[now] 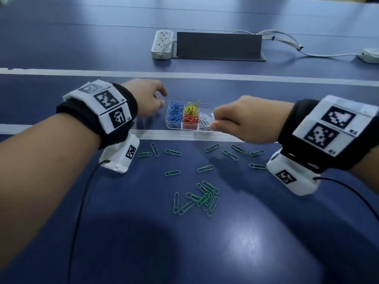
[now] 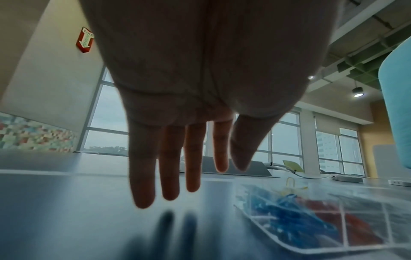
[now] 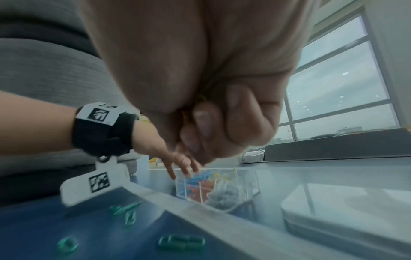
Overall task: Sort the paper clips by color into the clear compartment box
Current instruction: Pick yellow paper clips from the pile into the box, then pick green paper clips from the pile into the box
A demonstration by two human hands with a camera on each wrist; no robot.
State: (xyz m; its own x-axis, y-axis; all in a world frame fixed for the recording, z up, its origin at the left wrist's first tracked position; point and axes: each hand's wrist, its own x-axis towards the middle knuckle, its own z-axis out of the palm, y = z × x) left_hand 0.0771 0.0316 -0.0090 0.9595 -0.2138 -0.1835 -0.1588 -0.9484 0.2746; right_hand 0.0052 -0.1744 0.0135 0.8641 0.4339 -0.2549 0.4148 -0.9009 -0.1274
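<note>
The clear compartment box sits on the blue table and holds blue, yellow, orange and white clips in separate cells. Green paper clips lie loose in front of it, some in a small pile and others scattered. My left hand hovers at the box's left side with its fingers straight and holding nothing. My right hand is at the box's right edge, curled into a fist. A bit of yellow clip shows inside the curl. The box stands just beyond that fist.
A white power strip, a dark cable cover and white cables lie at the back. White tape lines cross the table. A pale flat piece lies right of the box. Camera cords trail from both wrists.
</note>
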